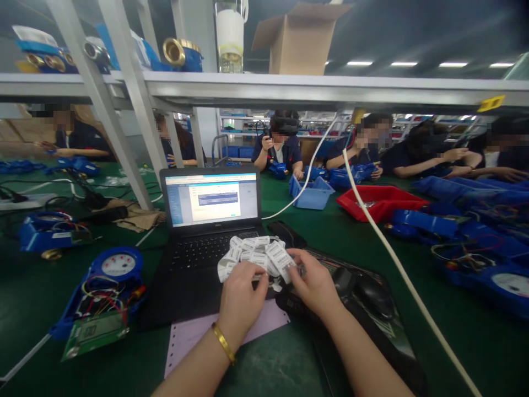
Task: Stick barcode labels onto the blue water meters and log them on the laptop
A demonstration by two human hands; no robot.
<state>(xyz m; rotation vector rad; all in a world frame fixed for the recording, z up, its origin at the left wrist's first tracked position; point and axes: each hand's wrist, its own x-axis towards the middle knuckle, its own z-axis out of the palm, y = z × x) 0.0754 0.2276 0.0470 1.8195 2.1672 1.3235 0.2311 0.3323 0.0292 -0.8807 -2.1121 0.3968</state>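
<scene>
Both my hands hold a crumpled strip of white barcode labels [256, 253] over the front of a black laptop [206, 231]. My left hand [239, 298], with a gold bangle on the wrist, has its fingers curled round the strip's left part. My right hand [312, 281] pinches the strip's right end. The laptop's screen [212, 198] shows a light page with a dialog box. A pink perforated sheet [194, 336] lies under my left wrist.
A blue water meter with exposed wires and a green circuit board [103, 298] lies at left. A black mouse [374, 298] sits on a pad at right. A white cable [397, 264] crosses the green table. A red tray [380, 201], a blue bin [312, 193] and several seated co-workers lie beyond.
</scene>
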